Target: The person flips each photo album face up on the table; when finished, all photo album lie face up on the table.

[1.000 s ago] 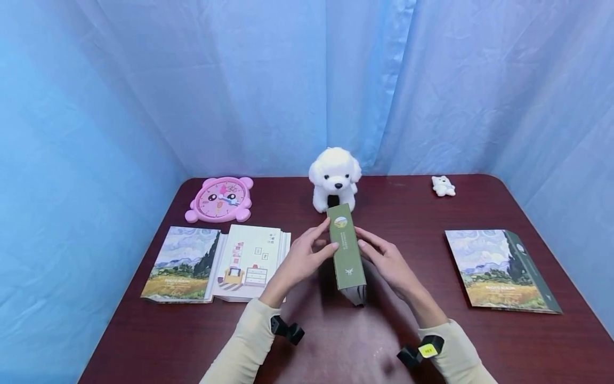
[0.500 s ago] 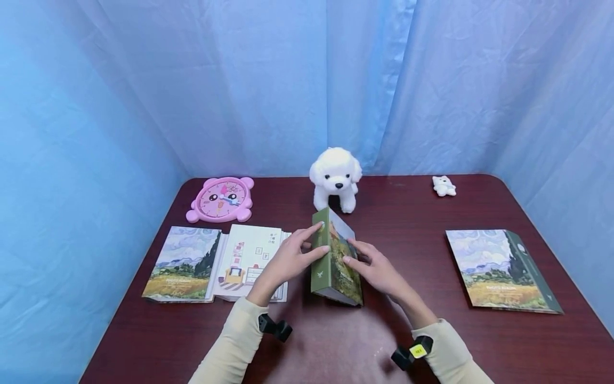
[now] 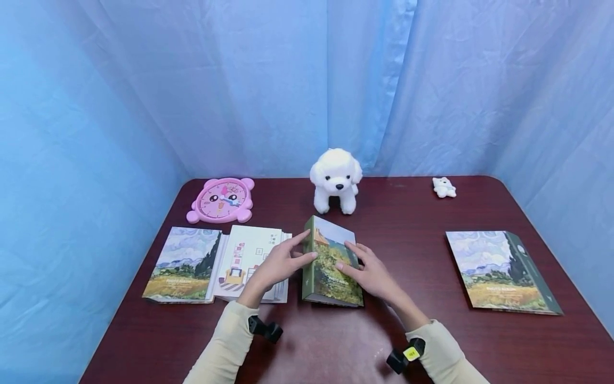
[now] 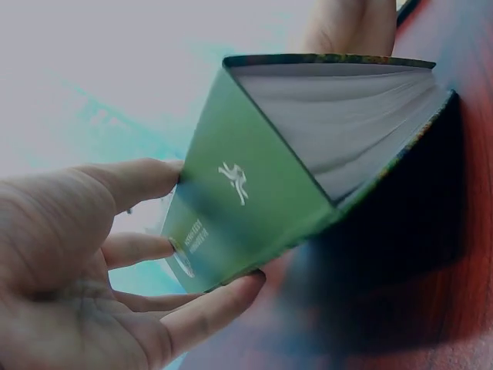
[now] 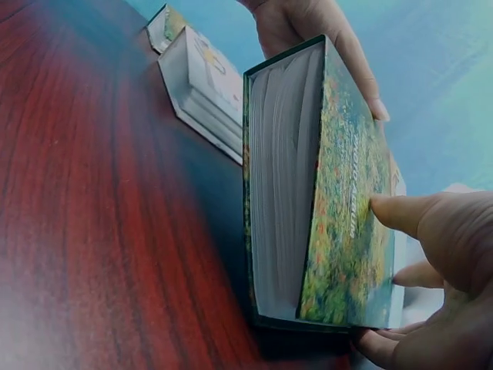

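Photo album (image 3: pixel 331 250) sits mid-table, between my hands, near the plush dog (image 3: pixel 334 181). Both hands are gripping it. Left hand (image 3: pixel 277 263) has the spine (image 4: pixel 258 181): thumb at the front edge, fingers spread across to the lower edge. Right hand (image 3: pixel 373 273) has the opposite side: thumb laid on the front cover (image 5: pixel 343 239), other fingers at the edges. How far they reach underneath, can't tell.

Why two hands, I'd say: the block is thick and loose. Right wrist view shows gaps between the pages (image 5: pixel 277 169), so my right thumb probably stops the cover lifting. Album looks tilted, spine side up; left wrist view shows a dark gap under it. Left fingers likely take that weight. Can't tell which edge touches the table (image 3: pixel 408 224).

Left wheat-field album (image 3: pixel 182 266) and white book (image 3: pixel 240 266) lie side by side, picture up; right wheat-field album (image 3: pixel 499 269) lies well apart on the other side. Lying down is likely their stable pose. Pink clock (image 3: pixel 219 200) and small white toy (image 3: pixel 444 188) are toward the back, away from my hands.
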`<state>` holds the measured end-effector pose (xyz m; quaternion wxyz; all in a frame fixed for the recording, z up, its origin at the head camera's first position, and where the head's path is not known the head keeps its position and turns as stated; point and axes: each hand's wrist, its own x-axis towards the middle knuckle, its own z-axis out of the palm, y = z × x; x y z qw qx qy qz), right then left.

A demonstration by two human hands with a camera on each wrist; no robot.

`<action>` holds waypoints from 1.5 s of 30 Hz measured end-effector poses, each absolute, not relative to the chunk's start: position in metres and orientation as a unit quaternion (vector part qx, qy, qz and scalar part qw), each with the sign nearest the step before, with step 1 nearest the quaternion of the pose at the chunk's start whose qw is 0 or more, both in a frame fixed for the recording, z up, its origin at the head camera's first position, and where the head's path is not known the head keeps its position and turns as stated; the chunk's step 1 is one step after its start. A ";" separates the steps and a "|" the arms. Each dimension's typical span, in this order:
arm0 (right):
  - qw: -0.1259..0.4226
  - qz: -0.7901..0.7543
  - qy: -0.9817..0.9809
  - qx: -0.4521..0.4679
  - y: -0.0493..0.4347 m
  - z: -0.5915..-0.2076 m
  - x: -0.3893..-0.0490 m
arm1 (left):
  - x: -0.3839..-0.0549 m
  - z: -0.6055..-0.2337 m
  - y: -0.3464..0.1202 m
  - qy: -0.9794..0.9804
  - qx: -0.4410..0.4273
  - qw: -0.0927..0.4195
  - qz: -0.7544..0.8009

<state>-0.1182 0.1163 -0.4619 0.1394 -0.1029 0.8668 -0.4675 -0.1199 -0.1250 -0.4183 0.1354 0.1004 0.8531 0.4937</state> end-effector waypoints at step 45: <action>0.072 -0.380 0.910 -0.149 0.099 -0.472 -0.110 | -0.119 -0.444 -0.138 0.883 0.009 0.115 0.455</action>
